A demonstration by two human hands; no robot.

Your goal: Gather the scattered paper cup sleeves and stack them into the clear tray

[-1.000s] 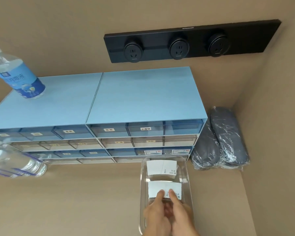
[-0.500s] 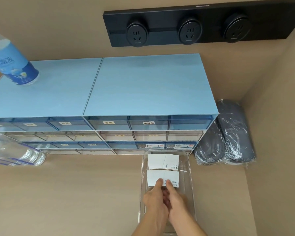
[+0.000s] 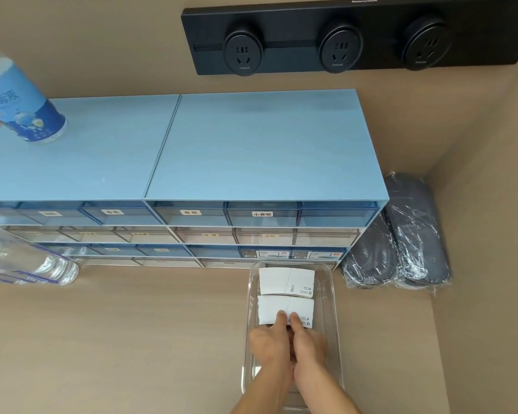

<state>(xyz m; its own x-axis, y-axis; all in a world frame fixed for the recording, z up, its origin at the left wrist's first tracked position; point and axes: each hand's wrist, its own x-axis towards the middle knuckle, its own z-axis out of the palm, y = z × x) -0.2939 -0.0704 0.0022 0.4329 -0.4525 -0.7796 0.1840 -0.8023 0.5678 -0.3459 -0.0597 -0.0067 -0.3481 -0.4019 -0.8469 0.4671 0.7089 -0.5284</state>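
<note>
From the head camera we see our left hand (image 3: 271, 339) and right hand (image 3: 307, 342) side by side inside the clear tray (image 3: 331, 309). Both press fingertips on the near sleeve (image 3: 284, 307); whether they grip it, we cannot tell. A far sleeve (image 3: 286, 280) lies just behind it.

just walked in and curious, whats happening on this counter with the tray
A person is filling a clear plastic tray with flat white paper cup sleeves. One stack lies at the far end. The left hand and right hand, side by side, press fingertips on a second stack nearer the person. The tray sits in front of the blue drawer cabinet. No loose sleeves show elsewhere.
</note>
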